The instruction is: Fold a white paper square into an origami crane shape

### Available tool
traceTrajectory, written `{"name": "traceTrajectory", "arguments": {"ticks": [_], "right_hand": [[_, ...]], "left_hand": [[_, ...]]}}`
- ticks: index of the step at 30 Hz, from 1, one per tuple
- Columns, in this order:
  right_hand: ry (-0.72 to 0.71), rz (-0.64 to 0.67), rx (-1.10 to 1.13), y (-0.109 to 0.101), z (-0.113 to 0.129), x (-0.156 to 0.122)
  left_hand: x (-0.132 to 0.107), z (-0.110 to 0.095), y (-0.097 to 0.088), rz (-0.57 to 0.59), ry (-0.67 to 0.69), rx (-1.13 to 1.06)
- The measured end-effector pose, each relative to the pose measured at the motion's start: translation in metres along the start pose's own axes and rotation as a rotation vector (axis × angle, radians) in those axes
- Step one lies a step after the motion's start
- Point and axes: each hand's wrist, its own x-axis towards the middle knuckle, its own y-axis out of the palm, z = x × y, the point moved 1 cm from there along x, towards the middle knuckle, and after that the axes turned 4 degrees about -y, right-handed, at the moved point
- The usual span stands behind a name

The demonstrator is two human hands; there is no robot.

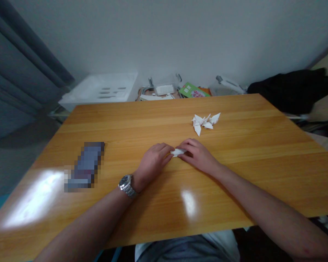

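Observation:
Between my two hands, just over the middle of the wooden table [142, 127], is a small piece of folded white paper [177, 152]. My left hand [155, 158] pinches its left end between thumb and fingers; a metal watch is on that wrist. The right end is pinched by my right hand [198, 154], whose fingers cover part of the paper. Beyond my right hand lie white folded paper cranes [205, 123], close together on the tabletop.
A blurred-out dark phone-like object [86, 165] lies on the left of the table. Behind the far edge are a white plastic tray [98, 85], a green booklet [192, 90] and a dark cloth heap [287, 89]. A grey curtain [19, 62] hangs at left.

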Motion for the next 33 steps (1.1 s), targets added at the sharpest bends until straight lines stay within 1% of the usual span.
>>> {"name": "traceTrajectory", "arguments": {"ticks": [4,11,17,25,33], "right_hand": [[-0.001,0.01,0.023,0.0011,-0.0023,-0.0006],[0.012,0.007,0.045,-0.0018,0.0007,-0.0001],[0.013,-0.003,0.049,0.0,0.0007,0.0006],[0.001,0.008,0.032,0.0012,0.0047,0.0021],[0.001,0.03,-0.003,-0.0018,0.0015,0.0014]], "left_hand": [[0.0,-0.0002,0.0007,-0.004,-0.004,0.001],[-0.0002,-0.0002,0.0012,-0.016,0.0,-0.011],[0.0,-0.0018,0.0017,-0.014,-0.005,-0.012],[0.0021,-0.0018,0.003,0.016,-0.021,-0.028],[0.0037,0.0009,0.0031,0.006,-0.054,0.009]]}}
